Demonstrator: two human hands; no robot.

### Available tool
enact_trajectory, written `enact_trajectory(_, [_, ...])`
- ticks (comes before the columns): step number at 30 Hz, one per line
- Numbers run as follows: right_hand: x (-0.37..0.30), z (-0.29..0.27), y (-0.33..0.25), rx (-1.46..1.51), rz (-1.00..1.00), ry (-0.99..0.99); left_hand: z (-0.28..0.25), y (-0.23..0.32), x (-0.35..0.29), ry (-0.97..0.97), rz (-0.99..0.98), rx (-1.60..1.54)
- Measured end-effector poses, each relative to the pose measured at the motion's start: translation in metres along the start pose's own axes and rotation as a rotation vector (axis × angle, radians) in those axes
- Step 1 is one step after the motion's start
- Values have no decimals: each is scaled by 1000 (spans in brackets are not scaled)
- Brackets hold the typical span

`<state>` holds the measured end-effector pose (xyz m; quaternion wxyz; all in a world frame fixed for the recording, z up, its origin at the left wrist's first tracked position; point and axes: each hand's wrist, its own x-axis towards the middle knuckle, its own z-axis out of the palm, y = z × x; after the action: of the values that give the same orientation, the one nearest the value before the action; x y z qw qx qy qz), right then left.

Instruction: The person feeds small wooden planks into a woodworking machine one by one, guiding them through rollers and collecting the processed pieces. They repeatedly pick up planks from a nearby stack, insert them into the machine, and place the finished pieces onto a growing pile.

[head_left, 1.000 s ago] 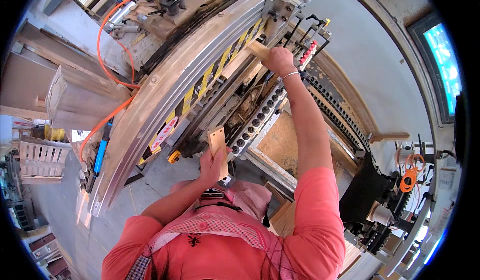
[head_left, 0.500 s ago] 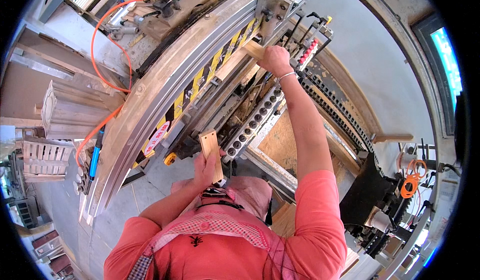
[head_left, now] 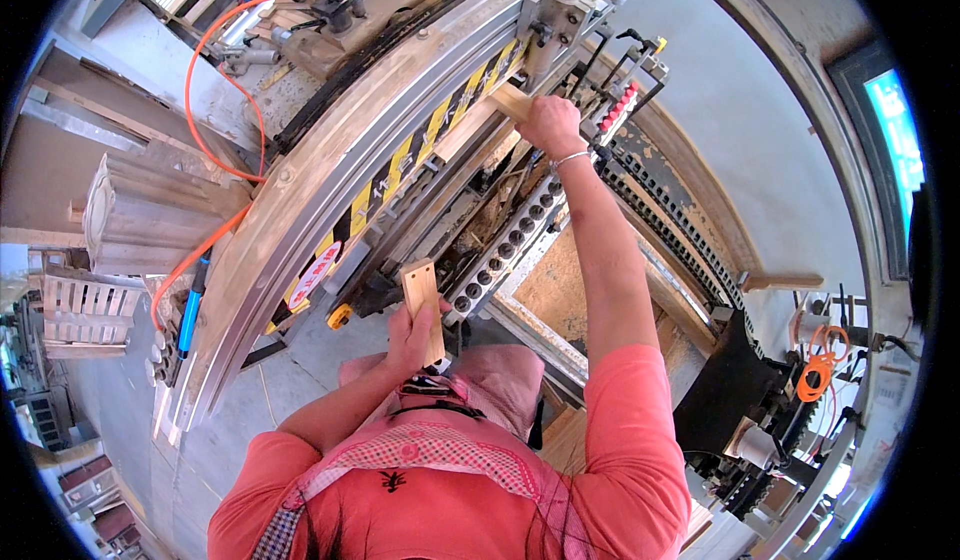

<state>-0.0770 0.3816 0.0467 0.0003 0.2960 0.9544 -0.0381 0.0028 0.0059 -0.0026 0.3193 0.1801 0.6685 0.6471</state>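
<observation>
Close to my body, my left hand (head_left: 406,338) is closed round a short flat wooden block (head_left: 424,295) held nearly upright, with small dark holes at its upper end. My right arm reaches far forward, and my right hand (head_left: 551,125) grips the near end of a second wooden piece (head_left: 510,102) at the far part of the machine. That piece touches or overlaps another wooden strip (head_left: 467,132) lying along the machine bed; where they meet is hard to make out. The fingertips of my right hand are partly hidden behind the hand.
A grey rail (head_left: 300,185) with a yellow-black striped strip (head_left: 405,155) curves along the left. A row of black round cups (head_left: 508,247) runs beside the bed. An orange hose (head_left: 188,110) loops at the far left. A lit screen (head_left: 893,130) stands at right.
Both hands keep their grips and nearly the same places. The whole view has shifted slightly, and strands of dark hair now hang at the lower edge.
</observation>
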Motion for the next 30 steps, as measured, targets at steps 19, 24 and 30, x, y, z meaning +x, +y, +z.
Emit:
enact_trajectory(19, [-4,3,6,49,-79,106,7,18,-3,24,-12,40])
enact_trajectory(24, [-4,2,2,42,-40,63,6,15,-3,41,10,29])
enact_trajectory(30, [-3,3,3,11,-46,46,-2,4,-3,-36,-2,55])
